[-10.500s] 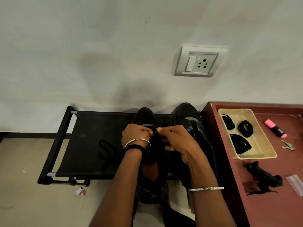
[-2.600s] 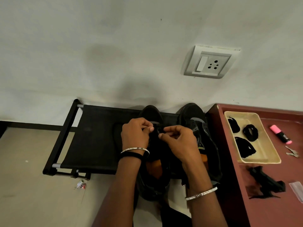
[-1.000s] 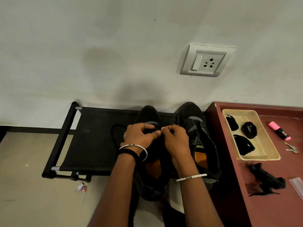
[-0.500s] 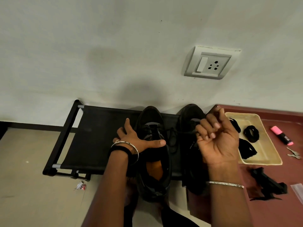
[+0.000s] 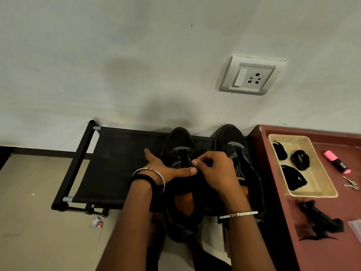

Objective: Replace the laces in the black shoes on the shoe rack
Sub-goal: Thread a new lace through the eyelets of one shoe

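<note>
Two black shoes stand side by side on the black shoe rack [image 5: 117, 163], toes to the wall. My left hand [image 5: 166, 170] rests on the left shoe [image 5: 180, 140], its thumb straight across the tongue and its fingers spread down the shoe's left side. My right hand [image 5: 216, 171] hovers over the gap between the shoes, fingers curled, and pinches a black lace [image 5: 193, 155] at the left shoe's eyelets. The right shoe [image 5: 230, 137] is partly hidden behind that hand. Orange insoles show in both shoes.
A maroon table [image 5: 332, 251] at the right carries a beige tray [image 5: 330, 194] with three black lace bundles, a pink highlighter [image 5: 337, 162], keys [image 5: 351, 185] and a black object [image 5: 320, 222]. A wall socket [image 5: 250, 77] sits above. A wrapper [image 5: 96, 224] lies on the floor.
My right hand, raised toward the tray half a second ago, has come back down to the left shoe and pinches the lace. My left hand stays on the shoe.
</note>
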